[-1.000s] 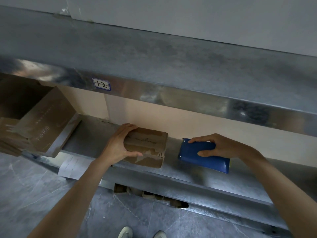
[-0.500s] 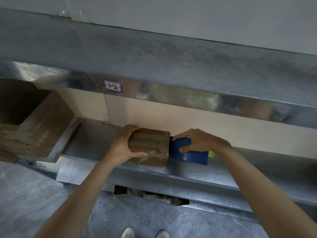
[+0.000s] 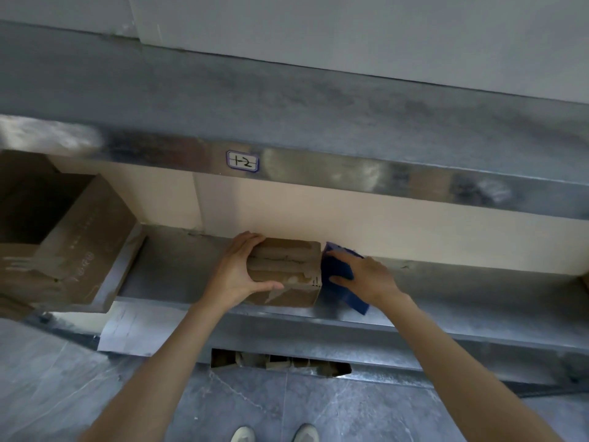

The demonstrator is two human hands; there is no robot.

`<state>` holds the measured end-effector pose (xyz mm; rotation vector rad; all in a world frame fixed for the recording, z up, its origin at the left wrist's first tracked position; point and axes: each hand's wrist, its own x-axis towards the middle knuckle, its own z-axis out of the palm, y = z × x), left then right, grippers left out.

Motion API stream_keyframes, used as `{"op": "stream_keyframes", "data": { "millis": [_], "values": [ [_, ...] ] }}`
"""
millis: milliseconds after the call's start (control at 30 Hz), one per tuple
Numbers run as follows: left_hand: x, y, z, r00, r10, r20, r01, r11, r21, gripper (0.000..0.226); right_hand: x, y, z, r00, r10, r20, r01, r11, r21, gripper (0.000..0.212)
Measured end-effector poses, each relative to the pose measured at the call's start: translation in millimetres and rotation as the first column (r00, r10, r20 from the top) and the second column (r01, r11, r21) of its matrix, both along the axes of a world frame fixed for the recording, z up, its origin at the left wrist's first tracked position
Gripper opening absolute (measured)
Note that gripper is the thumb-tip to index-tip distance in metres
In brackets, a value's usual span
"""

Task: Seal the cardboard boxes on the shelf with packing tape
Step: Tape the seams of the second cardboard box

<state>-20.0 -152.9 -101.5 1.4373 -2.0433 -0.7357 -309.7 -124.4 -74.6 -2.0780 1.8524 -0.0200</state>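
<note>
A small brown cardboard box [image 3: 288, 266] with old tape strips on its top sits near the front of the metal shelf [image 3: 178, 260]. My left hand [image 3: 237, 272] grips its left end, fingers over the top and thumb along the front face. My right hand [image 3: 363, 275] holds a blue tape dispenser [image 3: 339, 271] pressed against the box's right side, tilted on edge. Whether any tape is laid on the box cannot be told.
A larger open cardboard box [image 3: 76, 237] lies tipped on the shelf's left end. The upper shelf's front lip carries a label [image 3: 243, 161] marked "1-2". Paper [image 3: 127, 330] hangs below the shelf edge. Box tops show through a gap [image 3: 280, 365] near the floor.
My right hand slid the blue dispenser leftward along the shelf until it met the box's right side and tipped it up. My left hand stayed gripping the box.
</note>
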Motion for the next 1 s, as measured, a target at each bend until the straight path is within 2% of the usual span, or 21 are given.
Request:
{"op": "stream_keyframes", "data": {
  "millis": [233,433,633,800,900,1000],
  "values": [
    [32,5,-3,0.999,0.037,0.036,-0.036,0.999,-0.027,0.119,22,16,-27,0.993,-0.112,0.023,0.112,0.994,0.0,0.068],
    [43,8,-1,0.998,0.025,0.05,-0.025,1.0,0.0,0.117,37,17,-42,0.996,-0.082,-0.033,0.08,0.996,-0.037,0.072],
    [42,9,1,0.999,0.007,0.033,-0.008,1.0,0.016,0.109,37,16,-43,0.996,-0.071,-0.046,0.068,0.996,-0.056,0.084],
    [47,7,3,0.998,-0.054,0.019,0.054,0.998,0.014,0.098,24,16,-25,0.996,-0.04,0.076,0.036,0.998,0.049,0.089],
    [50,5,2,0.997,-0.077,0.002,0.077,0.997,0.006,0.096,10,13,-4,0.984,-0.094,0.153,0.084,0.994,0.074,0.079],
    [52,2,2,0.997,-0.071,-0.014,0.071,0.997,0.012,0.099,1,5,12,0.929,-0.155,0.337,0.155,0.988,0.027,0.065]
  ]
}}
